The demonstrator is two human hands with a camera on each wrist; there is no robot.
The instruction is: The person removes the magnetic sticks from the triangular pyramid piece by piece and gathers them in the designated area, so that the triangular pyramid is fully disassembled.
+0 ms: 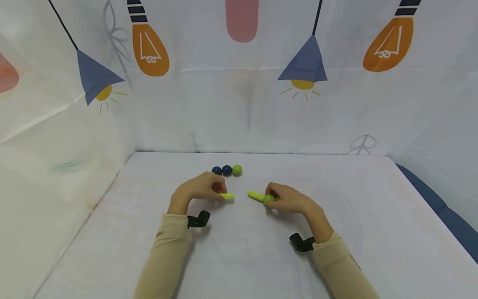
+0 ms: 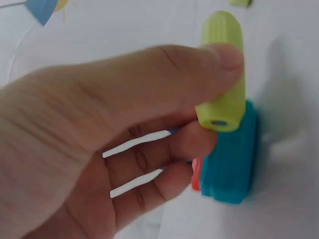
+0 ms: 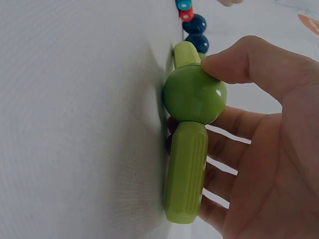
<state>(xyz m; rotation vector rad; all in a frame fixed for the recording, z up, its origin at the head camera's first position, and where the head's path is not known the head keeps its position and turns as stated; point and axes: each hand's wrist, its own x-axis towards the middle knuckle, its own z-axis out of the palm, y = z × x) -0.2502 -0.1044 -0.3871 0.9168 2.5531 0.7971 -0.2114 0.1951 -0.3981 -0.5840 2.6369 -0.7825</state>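
Note:
My left hand (image 1: 203, 187) pinches a yellow-green ribbed rod (image 2: 223, 30) between thumb and fingers; a small hole shows in its near end. Behind the fingers, in the left wrist view, lie a teal ribbed rod (image 2: 229, 164) and a bit of a red one (image 2: 196, 175). To the right, my right hand (image 1: 293, 199) holds a glossy green ball (image 3: 192, 94) by thumb and fingers. One yellow-green rod (image 3: 185, 174) meets the ball on one side, and another rod (image 3: 186, 52) on the opposite side. Whether they are firmly joined, I cannot tell.
Beyond the left hand, two dark blue balls (image 1: 226, 170) and a green ball (image 1: 237, 170) sit in a row on the white table (image 1: 246, 249). A white printed curtain (image 1: 224, 104) stands behind the table's far edge.

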